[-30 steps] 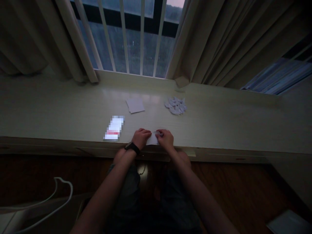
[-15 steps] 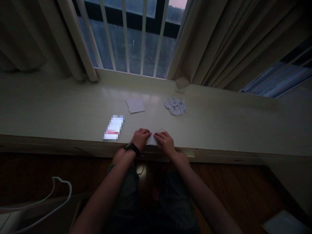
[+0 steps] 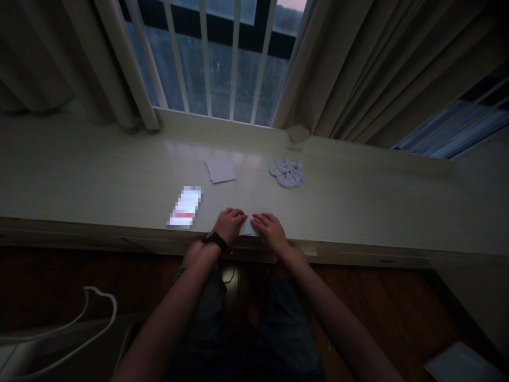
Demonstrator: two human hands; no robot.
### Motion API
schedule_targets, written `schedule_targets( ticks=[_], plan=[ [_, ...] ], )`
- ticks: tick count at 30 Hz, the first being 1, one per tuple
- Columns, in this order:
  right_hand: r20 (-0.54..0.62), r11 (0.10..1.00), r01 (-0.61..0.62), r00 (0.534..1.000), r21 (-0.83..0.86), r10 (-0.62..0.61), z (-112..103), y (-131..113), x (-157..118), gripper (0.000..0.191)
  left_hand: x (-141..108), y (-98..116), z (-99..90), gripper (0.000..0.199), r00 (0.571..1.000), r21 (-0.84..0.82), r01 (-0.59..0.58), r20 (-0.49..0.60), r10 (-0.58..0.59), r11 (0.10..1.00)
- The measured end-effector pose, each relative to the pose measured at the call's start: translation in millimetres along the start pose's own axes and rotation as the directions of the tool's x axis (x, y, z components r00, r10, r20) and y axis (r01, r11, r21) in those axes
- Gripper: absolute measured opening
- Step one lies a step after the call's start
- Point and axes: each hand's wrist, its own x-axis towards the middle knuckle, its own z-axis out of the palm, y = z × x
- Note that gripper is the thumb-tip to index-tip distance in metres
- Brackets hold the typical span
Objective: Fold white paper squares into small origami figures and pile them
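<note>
A small white sheet of paper (image 3: 247, 228) lies at the front edge of the pale ledge (image 3: 358, 207), between my hands. My left hand (image 3: 230, 225), with a dark watch on its wrist, pinches the paper's left side near the top. From the other side my right hand (image 3: 269, 229) presses its fingertips on the paper, close to the left fingertips. The paper's upper part narrows towards the fingers, and both hands cover its sides. Beyond them, a short stack of square paper sheets (image 3: 221, 170) lies to the left, and a cluster of folded white paper pieces (image 3: 287, 172) to the right.
A phone with a lit, blurred screen (image 3: 185, 207) lies left of my hands near the ledge's edge. Behind the ledge are a barred window (image 3: 218, 69) and beige curtains (image 3: 350, 69). A white cable (image 3: 113, 313) loops at the lower left.
The hands stay on the paper in nearly the same place. My right fingertips have shifted very slightly away from the left ones. The view has moved a little.
</note>
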Motion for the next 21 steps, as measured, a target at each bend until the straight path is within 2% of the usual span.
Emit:
schedule_targets(
  ticks=[7,15,21],
  plan=[
    [0.035,0.999,0.027,0.999,0.033,-0.029,-0.8,-1.1,1.2,0.045,0.0,1.0,-0.8,0.024,1.0,0.012,0.003,0.015,-0.003,1.0],
    [0.015,0.996,0.026,0.999,0.08,-0.028,2.2,3.6,-3.8,0.049,2.4,0.8,-5.8,0.026,0.995,0.023,-0.023,0.095,0.021,0.999],
    [0.044,0.997,0.026,0.999,0.077,-0.03,0.0,4.4,-5.0,0.049,2.3,0.3,-5.9,0.026,0.996,0.007,-0.026,0.086,0.025,1.0]
  ],
)
